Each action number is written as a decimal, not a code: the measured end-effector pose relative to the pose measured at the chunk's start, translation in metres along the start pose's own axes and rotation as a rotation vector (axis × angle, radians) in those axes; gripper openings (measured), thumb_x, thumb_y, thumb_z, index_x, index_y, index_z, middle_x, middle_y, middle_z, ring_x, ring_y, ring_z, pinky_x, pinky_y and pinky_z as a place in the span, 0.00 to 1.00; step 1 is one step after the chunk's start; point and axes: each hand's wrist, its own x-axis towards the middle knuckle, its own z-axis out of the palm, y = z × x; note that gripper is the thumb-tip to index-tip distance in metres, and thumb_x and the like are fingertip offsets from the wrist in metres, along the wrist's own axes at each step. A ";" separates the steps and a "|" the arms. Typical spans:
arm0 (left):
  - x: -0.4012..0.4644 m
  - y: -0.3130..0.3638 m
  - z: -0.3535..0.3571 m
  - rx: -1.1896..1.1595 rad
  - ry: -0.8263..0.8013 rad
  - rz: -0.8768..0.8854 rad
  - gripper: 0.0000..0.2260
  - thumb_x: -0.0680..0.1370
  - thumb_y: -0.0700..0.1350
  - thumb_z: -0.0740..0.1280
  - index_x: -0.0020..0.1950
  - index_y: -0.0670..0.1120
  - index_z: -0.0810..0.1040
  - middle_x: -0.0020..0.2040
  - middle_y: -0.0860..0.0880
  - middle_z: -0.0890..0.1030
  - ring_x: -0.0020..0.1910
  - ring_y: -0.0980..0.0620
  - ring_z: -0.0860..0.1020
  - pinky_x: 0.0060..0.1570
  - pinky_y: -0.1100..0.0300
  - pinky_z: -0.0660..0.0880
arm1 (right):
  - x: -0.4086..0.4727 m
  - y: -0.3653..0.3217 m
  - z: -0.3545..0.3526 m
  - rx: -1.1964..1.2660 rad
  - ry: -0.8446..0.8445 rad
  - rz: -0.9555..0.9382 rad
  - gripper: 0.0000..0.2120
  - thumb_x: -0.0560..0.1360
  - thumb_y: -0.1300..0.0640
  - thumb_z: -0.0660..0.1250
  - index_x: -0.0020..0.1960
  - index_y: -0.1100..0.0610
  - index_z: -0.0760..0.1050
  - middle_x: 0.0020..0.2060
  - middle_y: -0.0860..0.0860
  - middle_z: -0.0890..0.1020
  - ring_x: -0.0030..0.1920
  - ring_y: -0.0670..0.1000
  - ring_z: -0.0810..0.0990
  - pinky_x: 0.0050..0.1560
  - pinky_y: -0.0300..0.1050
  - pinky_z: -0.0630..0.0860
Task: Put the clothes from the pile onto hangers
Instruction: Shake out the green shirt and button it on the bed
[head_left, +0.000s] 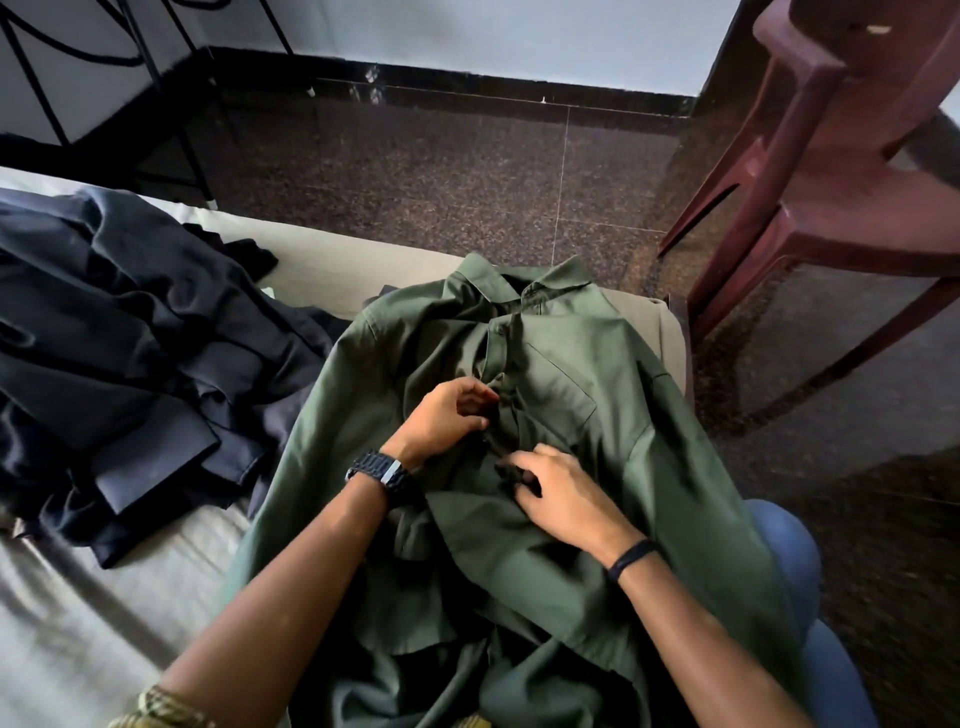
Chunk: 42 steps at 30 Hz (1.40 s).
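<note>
An olive green shirt (587, 374) lies front-up across my lap and the bed's corner, collar pointing away from me. My left hand (447, 415), with a dark watch on the wrist, pinches the button placket near the chest. Lower on the same placket, my right hand (561, 493) pinches the fabric edge between thumb and fingers. A pile of dark navy clothes (130, 353) sits on the bed to my left. No hanger shows in the frame.
The bed (67, 597) has a pale sheet. A maroon plastic chair (831, 171) stands on the dark speckled floor at the right. A black metal frame (156, 78) stands by the wall at the far left. My knee in blue jeans (789, 545) shows at the right.
</note>
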 end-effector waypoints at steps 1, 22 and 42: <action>-0.003 -0.002 -0.002 0.033 -0.019 0.000 0.15 0.72 0.27 0.67 0.52 0.44 0.76 0.48 0.48 0.80 0.46 0.61 0.79 0.55 0.62 0.75 | -0.001 0.003 -0.006 -0.006 -0.021 -0.021 0.16 0.74 0.62 0.64 0.60 0.53 0.78 0.47 0.52 0.76 0.47 0.48 0.76 0.54 0.40 0.71; -0.042 -0.013 0.026 1.063 0.186 0.293 0.10 0.69 0.49 0.56 0.39 0.51 0.77 0.37 0.53 0.77 0.39 0.49 0.79 0.36 0.56 0.69 | 0.021 -0.020 0.023 -0.109 0.119 0.263 0.18 0.74 0.49 0.68 0.55 0.61 0.73 0.54 0.58 0.79 0.57 0.57 0.77 0.54 0.48 0.71; -0.047 0.000 0.021 0.595 0.264 0.169 0.07 0.75 0.40 0.67 0.52 0.44 0.81 0.49 0.46 0.84 0.50 0.46 0.80 0.51 0.54 0.74 | 0.003 0.000 0.011 0.793 0.259 0.325 0.10 0.71 0.69 0.68 0.40 0.54 0.79 0.34 0.51 0.81 0.37 0.47 0.78 0.39 0.36 0.75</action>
